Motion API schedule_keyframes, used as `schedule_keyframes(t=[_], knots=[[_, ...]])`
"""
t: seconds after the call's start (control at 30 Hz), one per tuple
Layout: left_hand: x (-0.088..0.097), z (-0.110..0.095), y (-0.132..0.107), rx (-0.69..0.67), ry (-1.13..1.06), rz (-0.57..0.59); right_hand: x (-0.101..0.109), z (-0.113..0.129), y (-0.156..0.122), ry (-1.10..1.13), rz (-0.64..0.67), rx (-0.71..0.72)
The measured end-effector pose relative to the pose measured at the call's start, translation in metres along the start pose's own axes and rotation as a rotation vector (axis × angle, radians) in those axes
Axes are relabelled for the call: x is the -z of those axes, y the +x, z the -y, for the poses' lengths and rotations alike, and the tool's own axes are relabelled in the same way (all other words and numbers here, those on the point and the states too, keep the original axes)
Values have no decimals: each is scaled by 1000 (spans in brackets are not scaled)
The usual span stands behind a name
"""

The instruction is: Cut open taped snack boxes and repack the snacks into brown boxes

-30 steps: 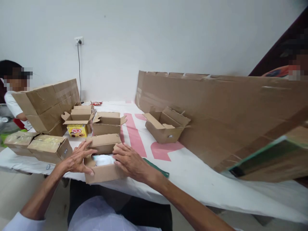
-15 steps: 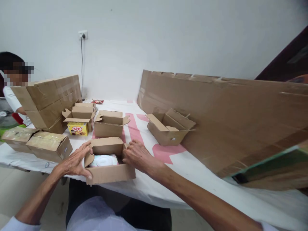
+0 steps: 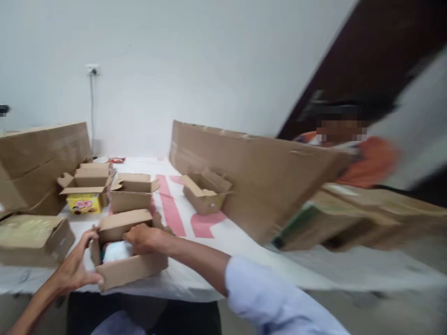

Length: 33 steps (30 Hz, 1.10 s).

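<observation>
An open cardboard box (image 3: 131,272) stands at the front edge of the table, turned slightly. My left hand (image 3: 75,270) grips its left end, thumb on the near wall and fingers at the far corner. Inside the box lies a pale blue-white packet (image 3: 118,251). My right hand (image 3: 145,238) reaches into the box from the right, fingers curled down beside the packet. Its fingertips are hidden, so what they hold cannot be made out.
Behind stand an open carton (image 3: 131,201), a yellow printed box (image 3: 84,204) and another open carton (image 3: 202,197). A taped box (image 3: 33,237) sits at left. A tall cardboard panel (image 3: 244,181) slants along the right. Beyond it is a person in orange (image 3: 372,160).
The view has swung to the right, bringing a person and more cartons into sight. My right hand has moved from the box's right end into the box; my left hand still holds the left end.
</observation>
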<state>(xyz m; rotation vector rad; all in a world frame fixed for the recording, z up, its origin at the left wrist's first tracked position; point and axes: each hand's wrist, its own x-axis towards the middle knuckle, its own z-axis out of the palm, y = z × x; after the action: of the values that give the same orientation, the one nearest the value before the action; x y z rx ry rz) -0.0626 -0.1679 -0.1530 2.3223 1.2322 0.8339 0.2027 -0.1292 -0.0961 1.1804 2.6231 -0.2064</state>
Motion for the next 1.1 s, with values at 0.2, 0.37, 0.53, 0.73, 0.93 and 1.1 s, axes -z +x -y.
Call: schedule_keyframes(t=[0.2, 0.37, 0.53, 0.73, 0.93, 1.1], knots=[[-8, 36, 8, -61, 79, -140, 0, -9, 11, 33, -34, 13], [-4, 1, 8, -22, 33, -86, -15, -11, -1, 69, -100, 27], [-2, -22, 11, 31, -64, 40, -34, -15, 3, 140, -123, 73], [-4, -16, 5, 33, -137, 42, -37, -15, -12, 224, -213, 87], [-4, -12, 6, 39, -151, 31, -14, -31, -44, 480, -510, 105], [-7, -28, 12, -10, -169, 115, 27, -61, -72, 768, -659, 79]])
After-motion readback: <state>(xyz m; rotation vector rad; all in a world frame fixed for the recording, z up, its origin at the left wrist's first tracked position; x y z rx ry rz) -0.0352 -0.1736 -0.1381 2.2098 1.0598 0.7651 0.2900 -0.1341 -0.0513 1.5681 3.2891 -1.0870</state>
